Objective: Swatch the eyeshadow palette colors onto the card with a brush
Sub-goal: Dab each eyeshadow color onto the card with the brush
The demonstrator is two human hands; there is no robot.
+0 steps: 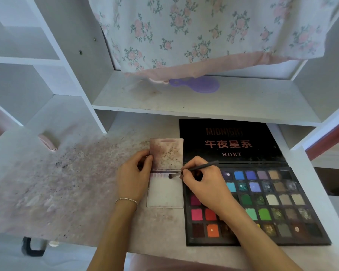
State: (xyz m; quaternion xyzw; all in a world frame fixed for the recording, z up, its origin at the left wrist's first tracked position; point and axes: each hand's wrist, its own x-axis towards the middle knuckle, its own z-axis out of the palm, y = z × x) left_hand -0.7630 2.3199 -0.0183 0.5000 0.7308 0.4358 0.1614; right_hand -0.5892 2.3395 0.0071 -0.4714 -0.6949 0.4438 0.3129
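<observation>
1. The card (165,192) lies flat on the tabletop (67,182), just left of the eyeshadow palette (262,202) and touching or nearly touching its left edge, so the brush travels only a short way between pan and card.
2. The left hand (132,177) rests at the card's left edge, fingers (148,158) curled onto the stained upper flap; I judge this pins the card so it cannot slide under a stroke.
3. The right hand (199,178) pinches the brush (194,169) like a pencil, fingers closed round the handle low down, for control. The tip sits on the card at the right end of a faint purple row.
4. The palette's lid lies open on the far side, leaving every pan exposed on the right.
5. Most of the lower card is bare, so the swatching looks early.
</observation>
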